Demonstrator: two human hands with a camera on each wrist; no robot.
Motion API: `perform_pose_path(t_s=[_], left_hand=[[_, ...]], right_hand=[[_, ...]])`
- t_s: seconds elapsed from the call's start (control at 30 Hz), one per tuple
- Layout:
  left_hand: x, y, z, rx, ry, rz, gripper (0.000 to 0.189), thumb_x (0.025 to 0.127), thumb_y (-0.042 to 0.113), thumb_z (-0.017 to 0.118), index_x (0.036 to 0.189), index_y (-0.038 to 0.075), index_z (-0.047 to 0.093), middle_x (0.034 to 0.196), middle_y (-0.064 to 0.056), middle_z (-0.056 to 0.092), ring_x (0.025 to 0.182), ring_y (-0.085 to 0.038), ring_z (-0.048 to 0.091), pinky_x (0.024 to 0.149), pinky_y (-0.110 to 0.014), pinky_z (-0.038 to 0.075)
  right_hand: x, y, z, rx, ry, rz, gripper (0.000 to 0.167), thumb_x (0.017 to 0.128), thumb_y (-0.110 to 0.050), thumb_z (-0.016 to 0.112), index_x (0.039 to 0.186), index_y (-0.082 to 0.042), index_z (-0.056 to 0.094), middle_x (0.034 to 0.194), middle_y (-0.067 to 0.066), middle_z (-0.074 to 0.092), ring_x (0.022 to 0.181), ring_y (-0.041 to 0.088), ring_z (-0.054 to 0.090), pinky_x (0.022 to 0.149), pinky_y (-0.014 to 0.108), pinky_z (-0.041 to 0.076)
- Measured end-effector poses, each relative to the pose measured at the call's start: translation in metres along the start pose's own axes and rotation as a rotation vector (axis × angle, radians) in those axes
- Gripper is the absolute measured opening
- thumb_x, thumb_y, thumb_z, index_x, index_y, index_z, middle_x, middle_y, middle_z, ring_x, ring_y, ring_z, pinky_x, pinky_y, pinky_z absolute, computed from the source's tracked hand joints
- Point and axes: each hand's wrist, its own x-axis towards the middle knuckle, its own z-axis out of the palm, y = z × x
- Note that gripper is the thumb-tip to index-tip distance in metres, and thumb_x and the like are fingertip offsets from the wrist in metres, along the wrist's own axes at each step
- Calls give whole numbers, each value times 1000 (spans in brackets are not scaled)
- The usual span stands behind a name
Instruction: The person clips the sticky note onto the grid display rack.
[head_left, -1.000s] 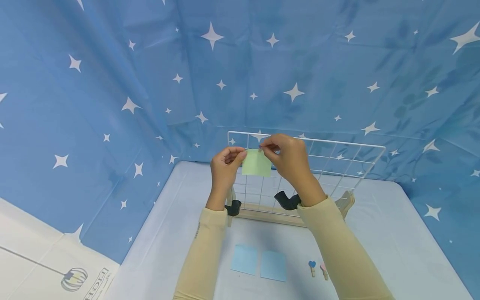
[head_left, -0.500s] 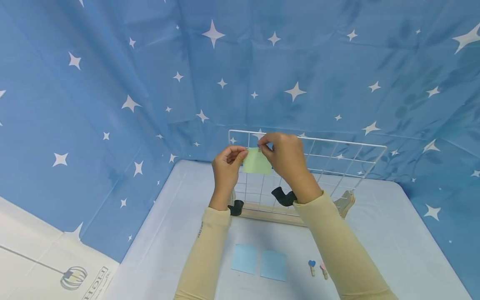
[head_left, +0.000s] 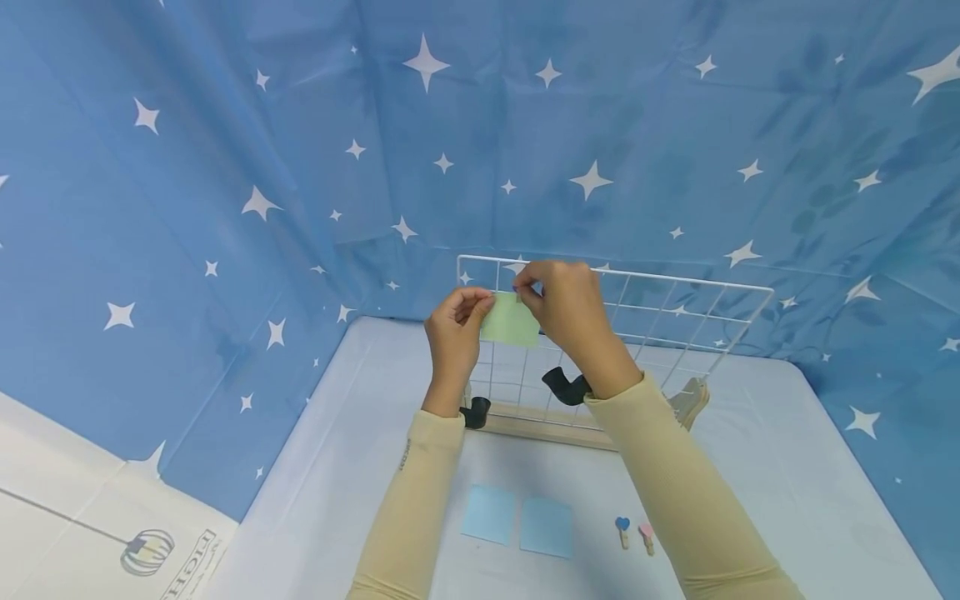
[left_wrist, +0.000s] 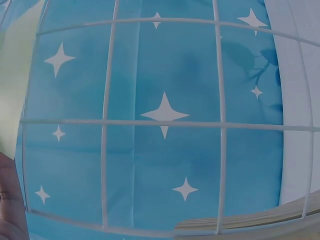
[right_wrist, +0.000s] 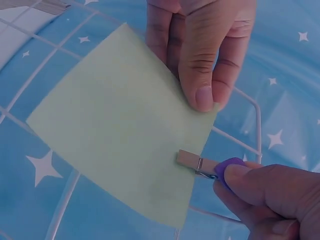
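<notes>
A light green paper square [head_left: 512,321] is held upright against the top part of a white wire grid [head_left: 690,280]. My left hand [head_left: 454,337] pinches its upper left corner between thumb and fingers. With thumb and fingers my right hand [head_left: 568,304] grips a small wooden clothespin [right_wrist: 189,160] by its end with a purple decoration [right_wrist: 230,171]. In the right wrist view the clothespin's tip lies over the paper's edge; whether it also catches a wire cannot be made out. The left wrist view mostly shows the grid [left_wrist: 222,175], with a strip of the paper at the left.
On the white table [head_left: 315,517] in front of the grid lie two blue paper squares [head_left: 487,514] side by side. To their right are clothespins with a blue heart [head_left: 622,524] and a pink heart [head_left: 646,530]. A wooden base [head_left: 543,427] carries the grid. Behind hangs a blue star-patterned curtain [head_left: 465,125].
Both hands stay at the paper with the same hold. The paper has shifted slightly left. The whole head view has moved a little; the things on the table have not visibly changed.
</notes>
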Motion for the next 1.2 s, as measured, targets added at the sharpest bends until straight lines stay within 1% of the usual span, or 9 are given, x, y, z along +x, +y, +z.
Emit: perform_pose_path(t_s=[0.13,0.33,0.43,0.53,0.63,0.73,0.9,1.0,1.2], left_hand=[[0,-1,1,-2,12,9,13,100,10,79,102,-3,79,98,-18,80,85,-31,75,74,-19,55],[-1,1,2,17,13,18,16,100,13,80,104,-2,78,98,-17,80,86,-31,76,76,-20,56],[-2,1,1,10,4,29,16,101,12,79,106,-3,78,100,-18,79,89,-32,76,78,-21,57],[-2,1,1,-9,-7,33,17,101,11,78,109,-4,77,101,-19,79,90,-33,76,78,-21,57],[-3,1,0,-24,-9,31,17,102,11,78,110,-4,76,102,-19,78,91,-30,75,79,-20,58],[-4,0,0,-33,-5,22,16,102,9,78,110,-4,76,104,-18,78,92,-27,76,80,-21,59],[-6,3,-1,-30,-3,10,15,101,9,78,110,-3,76,106,-17,79,96,-29,76,85,-25,60],[-7,4,-2,-21,-1,7,16,101,9,79,111,-3,76,107,-17,79,98,-30,76,88,-27,61],[-11,4,-8,-19,8,0,17,99,7,80,113,-3,77,110,-17,78,102,-32,76,91,-27,61]], right_hand=[[0,0,2,-4,13,1,7,99,2,76,98,3,83,94,19,81,66,32,73,61,44,61],[-1,-2,3,-36,23,0,7,100,3,75,103,4,82,99,20,81,73,34,75,66,44,63],[-4,0,6,-67,61,-48,7,99,3,76,103,4,81,99,21,81,74,34,76,66,44,63],[-7,5,10,-74,130,-121,6,98,3,77,102,5,81,97,21,81,75,35,76,65,46,63],[-11,11,15,-46,200,-182,6,97,4,78,102,4,80,97,20,81,75,35,76,64,46,63],[-15,18,21,4,265,-219,9,95,6,79,103,4,80,98,20,81,75,35,75,64,45,63],[-23,24,25,96,339,-255,17,92,15,76,105,5,80,102,19,80,88,37,73,66,44,65],[-28,26,26,145,353,-256,21,90,18,75,106,5,79,102,19,79,93,39,71,68,45,66],[-38,32,28,189,384,-210,26,85,20,78,107,6,79,97,21,76,82,36,69,67,49,64]])
